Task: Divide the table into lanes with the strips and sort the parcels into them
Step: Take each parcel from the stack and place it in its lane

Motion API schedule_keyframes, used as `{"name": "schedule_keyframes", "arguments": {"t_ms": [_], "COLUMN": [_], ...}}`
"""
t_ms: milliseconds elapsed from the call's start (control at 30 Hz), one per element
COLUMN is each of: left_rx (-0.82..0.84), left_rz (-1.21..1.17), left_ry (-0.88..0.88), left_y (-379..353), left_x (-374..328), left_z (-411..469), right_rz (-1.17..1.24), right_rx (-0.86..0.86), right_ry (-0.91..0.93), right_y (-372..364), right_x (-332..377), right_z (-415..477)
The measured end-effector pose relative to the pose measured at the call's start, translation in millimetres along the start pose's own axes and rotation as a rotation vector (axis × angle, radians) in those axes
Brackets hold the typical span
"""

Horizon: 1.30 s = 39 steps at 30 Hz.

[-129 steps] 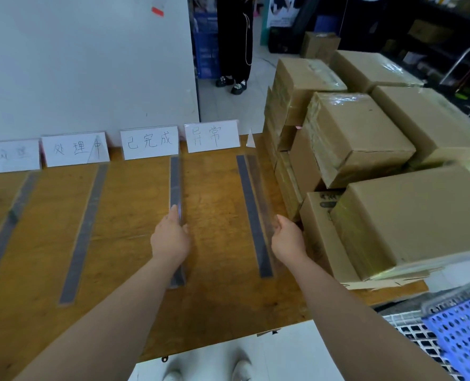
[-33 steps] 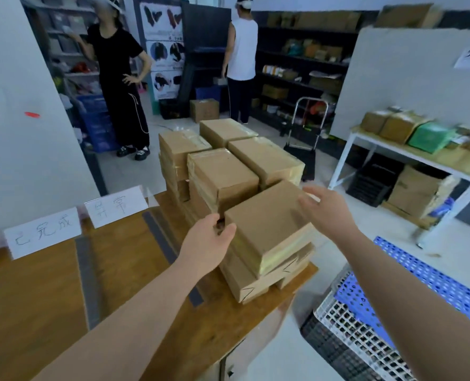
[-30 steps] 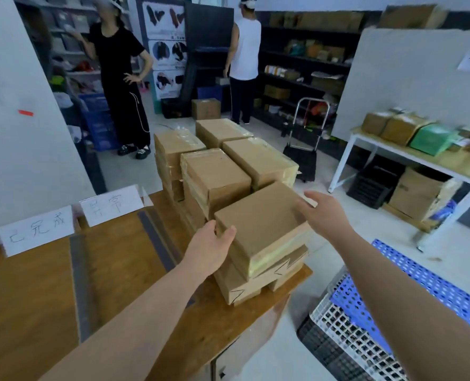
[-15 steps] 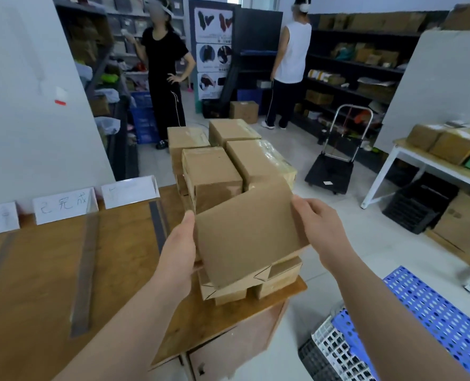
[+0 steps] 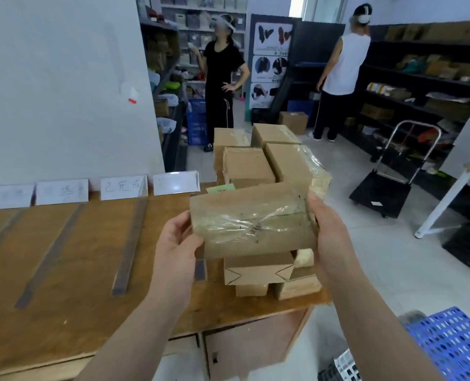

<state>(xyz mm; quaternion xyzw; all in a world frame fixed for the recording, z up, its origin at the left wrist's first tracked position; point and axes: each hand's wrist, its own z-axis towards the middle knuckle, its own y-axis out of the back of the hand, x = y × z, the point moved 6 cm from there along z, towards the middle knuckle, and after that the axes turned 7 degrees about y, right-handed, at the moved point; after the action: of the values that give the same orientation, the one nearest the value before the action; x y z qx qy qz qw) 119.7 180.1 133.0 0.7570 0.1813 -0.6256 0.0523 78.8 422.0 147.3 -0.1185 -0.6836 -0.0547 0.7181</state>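
parcel [image 5: 251,221] spans left-right lengthwise, taped face seemingly toward camera.

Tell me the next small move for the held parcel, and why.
Probably carry the parcel leftward and set it in a lane between the strips: the left hand and right hand grip its ends above the stack, and the table is already divided.
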Motion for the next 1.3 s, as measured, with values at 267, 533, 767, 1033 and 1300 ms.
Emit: {"name": "schedule_keyframes", "arguments": {"t_ms": [267, 533, 767, 1033, 1300], "left_rx": [-0.141, -0.178, -0.16, 0.002, 0.034], "left_rz": [-0.201, -0.288, -0.287, -0.4, -0.251], "left_ry": [0.047, 0.101, 0.085, 0.181, 0.314], "left_y": [35.7, 60.1, 80.9, 137.0, 245.6], "left_x": [9.1, 31.2, 25.2, 5.9, -7.4], "left_z": [-12.0, -9.3, -0.4, 21.5, 59.5], "right_rz": [0.05, 0.175, 0.22, 0.268, 0.25], "right_rx": [-0.024, 0.083, 0.133, 0.185, 0.272], "right_ry": [-0.044, 0.091, 0.132, 0.094, 0.039], "right_y": [-19.4, -46.6, -78.2, -143.5, -258.2], "right_x": [-29.5, -36.5, -38.7, -37.3, -36.7], "right_z": [-18.7, -25.4, -25.4, -21.4, -33.6]}}
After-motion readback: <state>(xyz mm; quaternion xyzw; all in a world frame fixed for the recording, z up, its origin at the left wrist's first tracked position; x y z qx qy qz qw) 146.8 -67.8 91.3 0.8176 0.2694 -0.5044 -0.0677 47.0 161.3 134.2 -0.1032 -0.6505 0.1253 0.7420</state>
